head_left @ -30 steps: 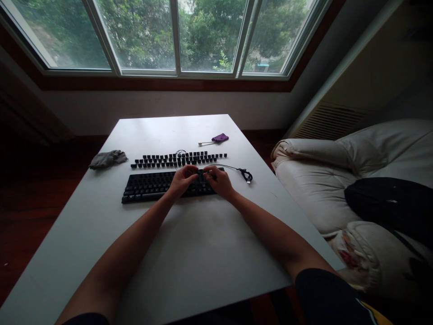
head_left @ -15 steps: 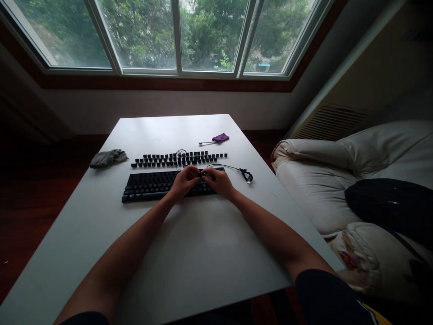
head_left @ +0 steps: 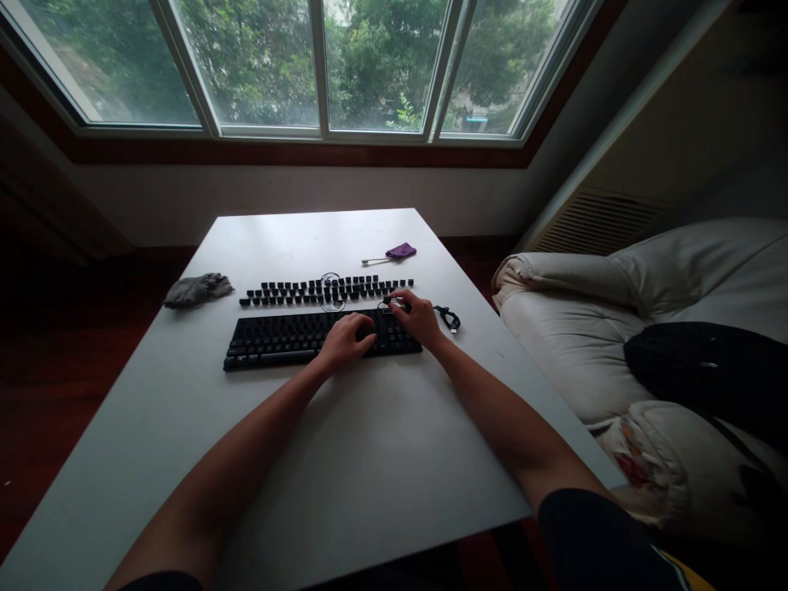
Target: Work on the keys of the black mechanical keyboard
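A black keyboard (head_left: 280,335) lies on the white table, with several loose black keycaps (head_left: 295,292) lined up in rows behind it. On the keyboard's right half rests my left hand (head_left: 348,341), its fingers curved and thumb apart, holding nothing I can see. My right hand (head_left: 417,316) is over the keyboard's back right edge, close to the right part of the keycap rows. Its thumb and fingers pinch together at a small dark thing, too small to name.
A coiled black USB cable (head_left: 448,318) lies right of the keyboard. Behind the keycaps are a purple pouch (head_left: 401,250) and a thin brush-like stick (head_left: 377,262). A grey cloth (head_left: 198,290) sits at the left edge. A white sofa (head_left: 566,328) stands on the right.
My hands were together over the keyboard and are now apart. The right one has moved back and right towards the keycaps; the left one has opened and settled slightly lower on the keyboard.
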Demonstrator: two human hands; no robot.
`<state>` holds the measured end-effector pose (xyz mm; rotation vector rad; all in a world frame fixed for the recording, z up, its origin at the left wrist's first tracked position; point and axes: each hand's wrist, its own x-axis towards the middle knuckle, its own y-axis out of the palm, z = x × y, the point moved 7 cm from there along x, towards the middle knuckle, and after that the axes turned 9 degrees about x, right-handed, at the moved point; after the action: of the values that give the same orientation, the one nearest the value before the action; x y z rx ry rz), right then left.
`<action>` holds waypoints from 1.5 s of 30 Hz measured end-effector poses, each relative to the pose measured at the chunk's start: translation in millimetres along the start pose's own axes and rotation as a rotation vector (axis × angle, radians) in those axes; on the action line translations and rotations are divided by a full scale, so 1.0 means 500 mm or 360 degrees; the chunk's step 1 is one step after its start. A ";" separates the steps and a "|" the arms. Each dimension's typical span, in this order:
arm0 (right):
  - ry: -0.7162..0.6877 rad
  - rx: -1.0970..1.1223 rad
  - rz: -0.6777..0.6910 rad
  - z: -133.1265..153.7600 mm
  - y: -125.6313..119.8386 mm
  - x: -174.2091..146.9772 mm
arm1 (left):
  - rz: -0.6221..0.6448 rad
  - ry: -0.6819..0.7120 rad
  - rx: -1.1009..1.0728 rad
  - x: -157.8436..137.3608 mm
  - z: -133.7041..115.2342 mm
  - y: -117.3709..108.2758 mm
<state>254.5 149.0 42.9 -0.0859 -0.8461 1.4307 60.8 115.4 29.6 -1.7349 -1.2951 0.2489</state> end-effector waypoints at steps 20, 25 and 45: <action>0.0494 -0.0846 0.0256 -0.145 -0.009 0.103 | 0.0257 0.0242 0.0515 -0.036 -0.060 0.035; 0.0401 -0.0944 0.0360 -0.141 0.015 0.111 | 0.0251 0.0220 0.0496 -0.036 -0.057 0.035; 0.0164 -0.0045 -0.0088 -0.066 -0.039 0.061 | 0.0217 0.0277 0.0507 -0.038 -0.062 0.036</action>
<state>286.2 186.2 43.5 -0.1554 -0.7786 1.3509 83.9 82.5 26.3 -1.5353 -0.9561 0.3544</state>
